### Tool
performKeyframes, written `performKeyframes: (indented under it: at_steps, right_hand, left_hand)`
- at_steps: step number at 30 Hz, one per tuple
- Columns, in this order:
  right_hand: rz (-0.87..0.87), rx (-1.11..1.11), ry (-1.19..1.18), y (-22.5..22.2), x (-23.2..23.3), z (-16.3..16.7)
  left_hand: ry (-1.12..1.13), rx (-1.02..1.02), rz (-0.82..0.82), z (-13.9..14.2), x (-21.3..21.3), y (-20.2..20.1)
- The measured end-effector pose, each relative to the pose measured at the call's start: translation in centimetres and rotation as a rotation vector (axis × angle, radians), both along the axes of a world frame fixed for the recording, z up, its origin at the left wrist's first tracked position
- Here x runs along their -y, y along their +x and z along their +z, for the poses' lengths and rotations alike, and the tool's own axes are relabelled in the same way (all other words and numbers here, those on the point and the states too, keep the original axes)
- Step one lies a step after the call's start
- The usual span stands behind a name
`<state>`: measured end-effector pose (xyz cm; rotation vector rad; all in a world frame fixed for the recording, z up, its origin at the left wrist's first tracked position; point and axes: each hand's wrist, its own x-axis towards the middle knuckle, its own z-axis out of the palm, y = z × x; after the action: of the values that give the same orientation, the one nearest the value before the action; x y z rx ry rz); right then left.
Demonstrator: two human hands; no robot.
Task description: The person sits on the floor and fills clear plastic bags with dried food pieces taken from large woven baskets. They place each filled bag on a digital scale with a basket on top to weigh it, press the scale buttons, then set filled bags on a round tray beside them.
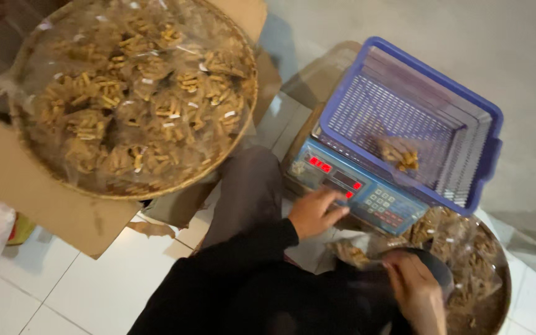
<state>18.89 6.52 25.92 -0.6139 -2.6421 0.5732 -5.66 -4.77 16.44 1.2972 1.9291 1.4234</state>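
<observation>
**At the scale, one hand on the keys, one on the scoop**

Just past my left hand (319, 212) sits the blue digital scale (355, 186), its red digits lit, and my fingertips rest spread on its front edge beside the keypad; this hand is open and holds nothing. On top of the scale, farther out from that hand, stands a blue slatted plastic basket (466, 124) with one small clear bag of tan snack sticks (399, 153) lying in its near corner. Nothing stands between my fingers and the keys.

My right hand (415, 290) is closed around a dark scoop (437, 267), gripping it from above, though blur hides how the fingers sit. Just beyond and to the right of it is a round tray (497, 304) heaped with loose tan sticks and crumpled clear bags. Between my two hands lies another part-filled clear bag (352, 251).

Well off to the left of my left hand, a wide woven tray (20, 130) rests on flattened cardboard (44, 198) on the white tiled floor (94, 291), crowded with filled, sealed bags of the same sticks. My dark trouser knee (246, 186) lies between that tray and the scale
</observation>
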Motion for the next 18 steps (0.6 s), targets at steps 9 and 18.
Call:
performKeyframes:
  at_steps: [9, 18]
  right_hand:
    - [-0.024, -0.046, -0.046, -3.3, 0.0, -5.6]
    - [-0.091, -0.024, -0.108, -3.4, -0.1, -6.1]
  left_hand:
    - [0.257, -0.895, -0.051, 12.3, -8.5, -7.2]
    - [0.244, -0.983, -0.297, 13.6, -14.4, -6.8]
